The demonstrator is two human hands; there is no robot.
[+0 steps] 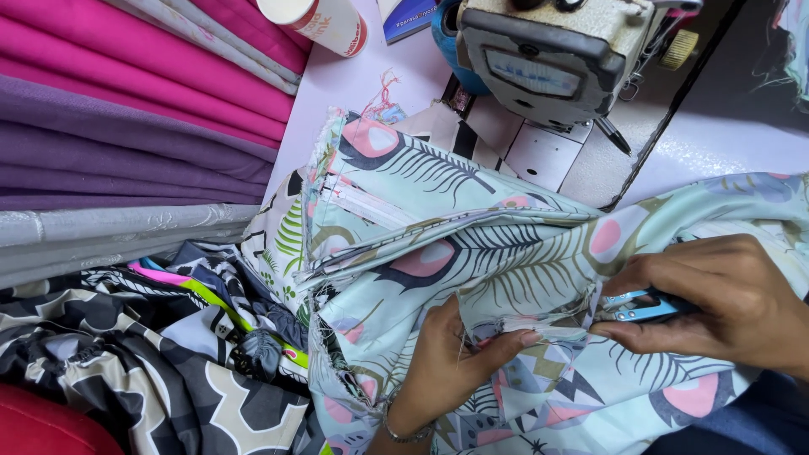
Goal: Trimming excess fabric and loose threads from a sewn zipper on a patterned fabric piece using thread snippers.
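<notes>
Below the sewing machine (548, 76), right hand (716, 299) pinches half-hidden blue clippers (638, 307); left hand (451, 362) fingers grip patterned fabric (421, 219).

The pale blue feather-print fabric (472, 253) is thin woven cloth, smooth and matt, with frayed, thready raw edges. The thread snips (640, 306) have a glossy blue plastic body. The sewing machine (548, 59) is painted metal, worn and dull, on a smooth white laminate table (716, 143). The stacked pink and purple fabric bolts (126, 109) look soft with a faint sheen, the grey ones beneath satiny. The black and white printed cloth (126, 362) is crumpled and matt. The paper cup (316, 21) is smooth. A thin metal bracelet (409, 436) glints.
</notes>
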